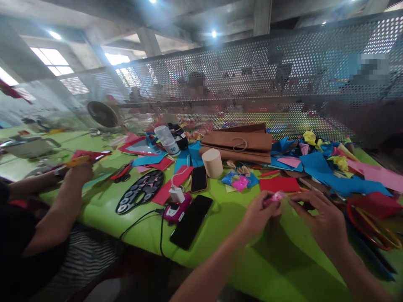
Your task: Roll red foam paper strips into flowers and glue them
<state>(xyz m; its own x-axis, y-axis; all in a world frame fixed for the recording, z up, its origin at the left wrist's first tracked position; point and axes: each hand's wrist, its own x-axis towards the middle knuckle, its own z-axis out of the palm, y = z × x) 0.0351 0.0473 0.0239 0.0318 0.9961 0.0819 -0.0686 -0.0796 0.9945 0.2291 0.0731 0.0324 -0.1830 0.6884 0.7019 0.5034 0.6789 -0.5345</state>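
Observation:
My left hand [260,210] is closed on a small piece of crumpled pink paper [277,196], held just above the green table [239,247]. At its right my right hand [323,214] has its thumb and fingertips pinched together close to the pink paper. A thin pale strip seems to lie at those fingertips, too small to name. A flat red paper [279,184] lies just beyond my hands. Left of it sits a small bundle of blue and bright pink crumpled paper [239,183].
Two phones [192,222], a purple power socket [178,208] with cables, a cream tape roll [212,162] and scissors [122,173] lie leftward. Folded brown paper [236,144] and blue paper scraps [336,174] line the back. At left, a co-worker's hands [80,170] hold red and yellow material.

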